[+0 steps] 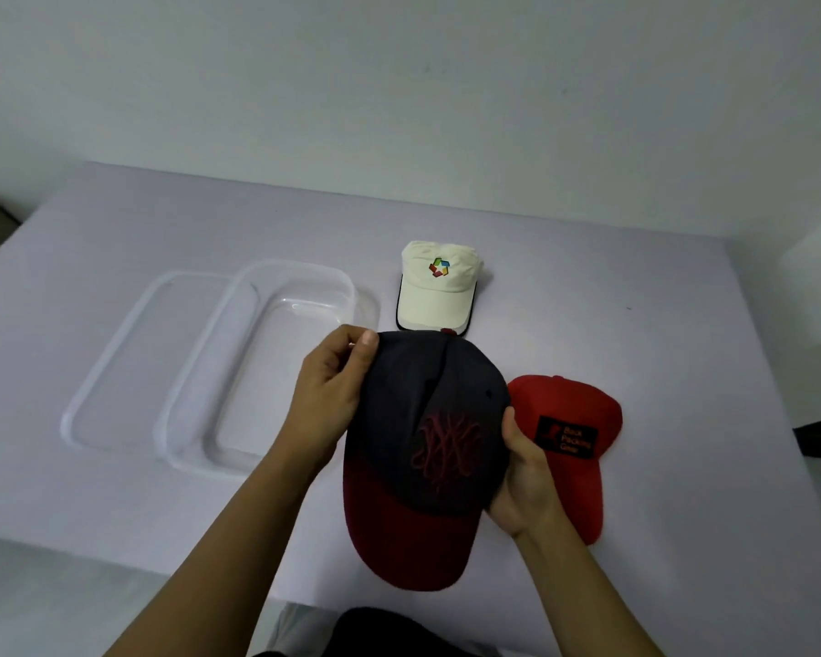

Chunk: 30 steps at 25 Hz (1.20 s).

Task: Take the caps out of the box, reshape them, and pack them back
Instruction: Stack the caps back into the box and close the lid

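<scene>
Here, navy cap (427, 419): held above the table's near edge, crown up, dark red brim toward the person, likely so the crown can be pressed into shape.
Left hand (330, 386): pinching the crown's back rim.
Right hand (524, 476): gripping the crown's right side, thumb on top.
Look: dark crown, red embroidery, creased on top.
Red cap (572, 433): lying just right.
White cap (439, 286): beyond, upright.
Clear box (257, 367): empty, left, lid (129, 362) beside it.
</scene>
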Available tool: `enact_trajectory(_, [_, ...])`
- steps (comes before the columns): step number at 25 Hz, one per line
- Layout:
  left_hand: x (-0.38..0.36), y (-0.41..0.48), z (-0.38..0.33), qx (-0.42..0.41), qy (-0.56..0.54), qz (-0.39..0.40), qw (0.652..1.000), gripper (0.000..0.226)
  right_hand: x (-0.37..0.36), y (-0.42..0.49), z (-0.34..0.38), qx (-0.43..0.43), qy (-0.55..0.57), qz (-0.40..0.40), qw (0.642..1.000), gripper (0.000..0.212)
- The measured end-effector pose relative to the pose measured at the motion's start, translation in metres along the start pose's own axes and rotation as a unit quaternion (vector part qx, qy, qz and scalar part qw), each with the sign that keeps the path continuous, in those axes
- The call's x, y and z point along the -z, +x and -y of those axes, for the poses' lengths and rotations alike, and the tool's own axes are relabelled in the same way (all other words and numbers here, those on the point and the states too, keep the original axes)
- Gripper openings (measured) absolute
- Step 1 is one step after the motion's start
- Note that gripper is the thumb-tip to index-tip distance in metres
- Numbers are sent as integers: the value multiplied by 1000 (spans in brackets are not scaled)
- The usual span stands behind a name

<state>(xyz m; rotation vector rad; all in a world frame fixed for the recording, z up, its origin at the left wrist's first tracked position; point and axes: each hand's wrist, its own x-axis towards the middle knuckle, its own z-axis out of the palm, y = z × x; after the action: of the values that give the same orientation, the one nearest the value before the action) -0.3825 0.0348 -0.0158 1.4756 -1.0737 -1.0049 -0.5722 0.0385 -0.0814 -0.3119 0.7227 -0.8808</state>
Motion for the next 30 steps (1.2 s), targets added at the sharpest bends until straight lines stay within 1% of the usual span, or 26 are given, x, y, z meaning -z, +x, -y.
enact_trajectory(2, [8,0,-2,39,-10,0,999,26,-6,-1,-3,-5,-11,1,1000,88])
enact_trajectory(3, [16,2,-1,70,-7,14,997,27,-9,-1,-3,-4,-22,4,1000,86])
enact_trajectory(4, [26,5,1,104,1,37,994,30,-12,0,-2,-1,-31,4,1000,78])
enact_trajectory(5, [36,8,1,142,11,63,988,36,-14,1,-1,5,-38,0,999,66])
enact_trajectory(6, [46,10,2,182,14,93,979,48,-17,3,-2,12,-41,-7,999,54])
enact_trajectory(7, [55,12,2,221,7,124,967,59,-20,4,-2,18,-41,-10,999,49])
enact_trajectory(8, [61,12,3,248,-6,156,956,67,-23,7,-3,23,-35,-10,999,49])
enact_trajectory(9, [67,10,2,258,-21,188,948,71,-29,12,-5,29,-31,-9,999,49])
enact_trajectory(10, [73,9,2,256,-33,208,944,72,-38,18,-9,35,-34,-9,999,48])
enact_trajectory(11, [81,10,2,249,-39,209,945,73,-50,26,-14,40,-43,-7,998,47])
enact_trajectory(13, [107,17,10,224,-8,171,959,78,-77,47,-29,39,-62,-6,997,46])
enact_trajectory(14, [125,23,18,202,32,137,969,78,-90,58,-40,38,-68,-5,997,46])
enact_trajectory(15, [141,29,28,173,87,95,976,73,-101,69,-51,39,-76,-6,996,45])
enact_trajectory(16, [158,35,41,143,158,48,976,64,-110,79,-60,42,-84,-12,996,41])
enact_trajectory(17, [180,41,55,122,229,13,966,56,-122,92,-74,46,-94,-24,994,34])
enact_trajectory(18, [198,46,68,120,277,1,953,50,-130,103,-86,49,-107,-39,992,27])
enact_trajectory(19, [203,49,79,133,298,9,945,47,-132,109,-90,53,-125,-56,989,23])
enact_trajectory(22, [224,58,103,179,288,82,937,52,-144,132,-115,53,-154,-122,979,17])
enact_trajectory(23, [224,59,106,183,274,88,940,54,-145,135,-120,53,-164,-138,975,15])
enact_trajectory(26, [228,62,115,199,250,67,945,54,-148,149,-132,57,-201,-158,965,15])
enact_trajectory(28, [229,63,117,207,243,61,946,52,-152,158,-135,47,-206,-154,965,17])
enact_trajectory(30, [231,64,118,203,238,72,947,52,-158,166,-143,20,-209,-141,967,16])
